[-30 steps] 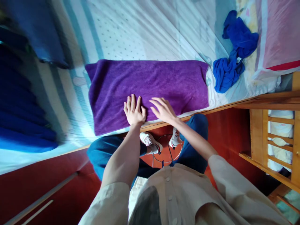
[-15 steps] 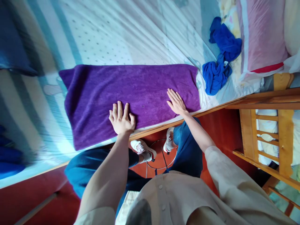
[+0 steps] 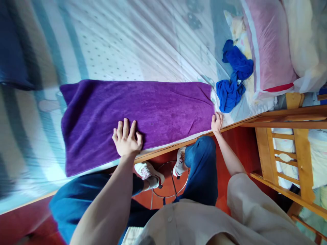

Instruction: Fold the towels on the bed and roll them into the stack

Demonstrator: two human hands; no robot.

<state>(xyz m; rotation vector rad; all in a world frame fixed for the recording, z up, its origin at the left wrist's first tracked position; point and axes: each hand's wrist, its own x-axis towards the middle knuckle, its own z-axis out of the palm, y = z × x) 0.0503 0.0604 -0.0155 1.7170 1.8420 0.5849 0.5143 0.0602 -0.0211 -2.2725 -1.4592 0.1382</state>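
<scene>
A purple towel lies spread along the near edge of the bed, with folds and ripples toward its left end. My left hand rests on the towel's lower middle, palm down and fingers spread. At the towel's near right corner, my right hand has its fingers curled around the edge, pinching the corner. Its fingertips are partly hidden. Just beyond that hand, a crumpled blue cloth lies on the sheet.
The patterned bed sheet has long wrinkles. A pink pillow lies at the right. Dark blue fabric is at the far left. The wooden bed rail runs along my knees, and a wooden frame stands at the right.
My right hand has moved right, from lying flat on the towel to its near right corner, and its fingers have closed there. My left hand stays flat on the towel. The view has shifted slightly.
</scene>
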